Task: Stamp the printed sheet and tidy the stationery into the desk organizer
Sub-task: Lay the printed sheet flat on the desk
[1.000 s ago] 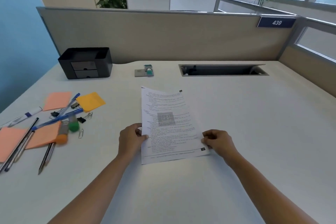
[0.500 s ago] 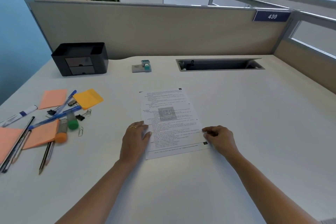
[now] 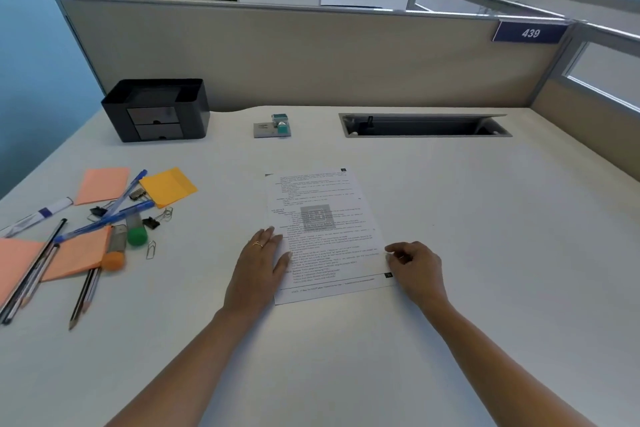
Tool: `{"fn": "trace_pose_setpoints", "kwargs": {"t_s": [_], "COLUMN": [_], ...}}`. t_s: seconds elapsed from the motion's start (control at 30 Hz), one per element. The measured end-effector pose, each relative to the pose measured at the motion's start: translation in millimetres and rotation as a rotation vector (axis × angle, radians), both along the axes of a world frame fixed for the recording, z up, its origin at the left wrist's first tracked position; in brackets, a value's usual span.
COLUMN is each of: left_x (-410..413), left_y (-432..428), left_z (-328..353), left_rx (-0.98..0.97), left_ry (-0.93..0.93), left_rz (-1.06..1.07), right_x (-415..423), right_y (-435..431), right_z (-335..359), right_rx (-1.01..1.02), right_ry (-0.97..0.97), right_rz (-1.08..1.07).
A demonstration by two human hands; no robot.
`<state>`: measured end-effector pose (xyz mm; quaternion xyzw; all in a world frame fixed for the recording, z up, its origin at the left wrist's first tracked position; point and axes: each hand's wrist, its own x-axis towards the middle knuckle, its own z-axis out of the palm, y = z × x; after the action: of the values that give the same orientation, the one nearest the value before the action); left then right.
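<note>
The printed sheet lies flat on the white desk in front of me. My left hand rests palm down on its left edge, fingers spread. At the sheet's lower right edge is my right hand, fingers loosely curled, holding nothing. A teal stamp stands on a grey pad at the back centre. The black desk organizer with two small drawers sits at the back left. Loose stationery lies at the left: blue pens, pencils, orange sticky notes, a yellow note, green and orange highlighters.
Binder clips and paper clips are scattered among the stationery. A white marker lies at the far left. A cable slot is cut into the desk at the back right. Beige partitions close the back and right sides.
The sheet, held tilted up at both edges a second ago, now lies flat on the desk. My left hand has flattened onto it and my right hand has loosened its grip.
</note>
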<state>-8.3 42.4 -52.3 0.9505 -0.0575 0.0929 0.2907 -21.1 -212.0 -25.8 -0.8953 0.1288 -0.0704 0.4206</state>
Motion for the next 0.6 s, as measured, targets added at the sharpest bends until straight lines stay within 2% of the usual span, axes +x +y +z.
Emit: {"fn": "trace_pose_setpoints", "kwargs": {"t_s": [0.13, 0.33, 0.6], "left_x": [-3.6, -1.9, -1.9], "left_y": [-1.5, -3.2, -3.3], "left_z": [1.1, -2.5, -1.3], "left_rx": [0.021, 0.115, 0.192], "left_ry": [0.011, 0.084, 0.103], "left_rz": [-0.036, -0.058, -0.073], "right_x": [-6.8, -7.5, -9.0], "right_y": [12.1, 21.7, 18.9], "right_z": [-7.9, -19.8, -21.3], "right_rx": [-0.155, -0.346, -0.382], "right_ry": [-0.180, -0.117, -0.085], "right_rz": [0.095, 0.341, 0.345]}}
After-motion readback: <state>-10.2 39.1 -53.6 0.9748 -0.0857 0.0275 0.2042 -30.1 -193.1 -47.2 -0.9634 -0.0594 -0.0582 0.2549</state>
